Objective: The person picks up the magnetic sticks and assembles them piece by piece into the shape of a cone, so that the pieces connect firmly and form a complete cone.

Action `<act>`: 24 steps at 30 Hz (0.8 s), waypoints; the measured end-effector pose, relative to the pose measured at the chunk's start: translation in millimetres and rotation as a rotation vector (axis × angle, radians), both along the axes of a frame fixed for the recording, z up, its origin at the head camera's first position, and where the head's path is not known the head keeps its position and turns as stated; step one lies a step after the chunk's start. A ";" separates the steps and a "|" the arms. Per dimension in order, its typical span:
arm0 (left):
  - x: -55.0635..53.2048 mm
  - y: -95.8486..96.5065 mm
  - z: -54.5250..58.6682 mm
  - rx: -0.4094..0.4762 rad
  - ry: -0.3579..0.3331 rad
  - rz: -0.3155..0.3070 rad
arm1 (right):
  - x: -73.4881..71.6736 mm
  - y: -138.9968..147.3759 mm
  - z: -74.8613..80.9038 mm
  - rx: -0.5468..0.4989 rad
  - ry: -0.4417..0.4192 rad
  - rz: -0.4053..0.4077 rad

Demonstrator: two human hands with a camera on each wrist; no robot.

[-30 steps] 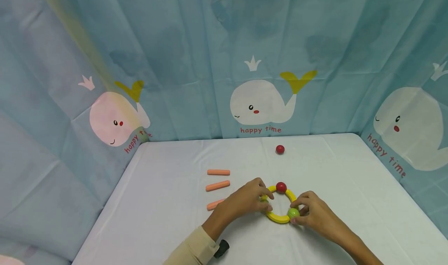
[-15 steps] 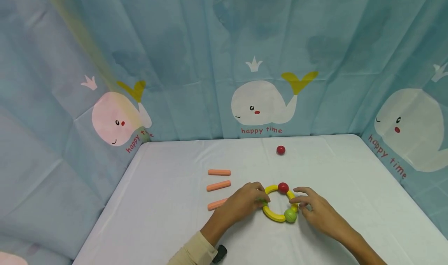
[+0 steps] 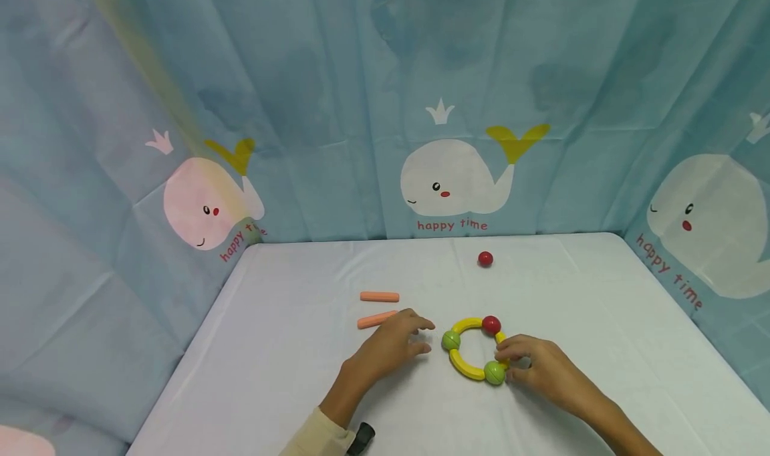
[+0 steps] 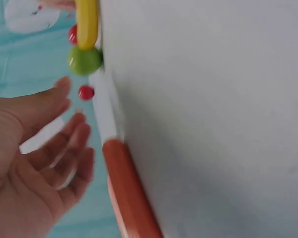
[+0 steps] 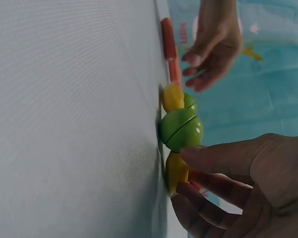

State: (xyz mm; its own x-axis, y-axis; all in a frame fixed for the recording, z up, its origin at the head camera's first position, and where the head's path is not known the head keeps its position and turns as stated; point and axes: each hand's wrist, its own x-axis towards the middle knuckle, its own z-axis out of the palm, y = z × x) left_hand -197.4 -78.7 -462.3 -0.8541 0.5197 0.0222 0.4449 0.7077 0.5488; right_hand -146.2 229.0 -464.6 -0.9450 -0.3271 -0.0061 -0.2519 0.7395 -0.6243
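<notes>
Pale blue cloth [image 3: 337,108] printed with white whales [image 3: 445,175] closes in the scene, and before it stretches the white-covered bench [image 3: 601,309]. Here's the ring [image 3: 466,368], lying right of the bench's middle: yellow arcs, a red bead [image 3: 491,325] at the far side, one green bead [image 3: 451,340] to the left, another green bead [image 3: 495,373] at the near right. The right hand [image 3: 544,369] is on it, thumb and fingers curled round the yellow arc [image 5: 176,171] beside that nearer green bead; how hard they press, I can't tell. Over to the left hand [image 3: 388,346]: thumb well apart from the fingers, nothing between them, hovering just left of the ring and, from above, covering part of an orange stick [image 3: 371,321]. A second orange stick [image 3: 379,297] lies beyond it, and a loose red ball [image 3: 485,259] sits near the bench's far edge. The head view gives the ring's full circle; the wrist cameras catch it edge-on. But look at the left wrist view: there's the bare palm and the gap below the thumb, turned away from the head camera. And the right wrist view delivers the groove across the nearer green bead, with the thumb tip overlapping its edge.
</notes>
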 end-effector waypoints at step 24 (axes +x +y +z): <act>17.7 -68.0 -9.6 0.077 -0.054 0.176 | -12.8 10.1 0.3 0.059 0.065 -0.015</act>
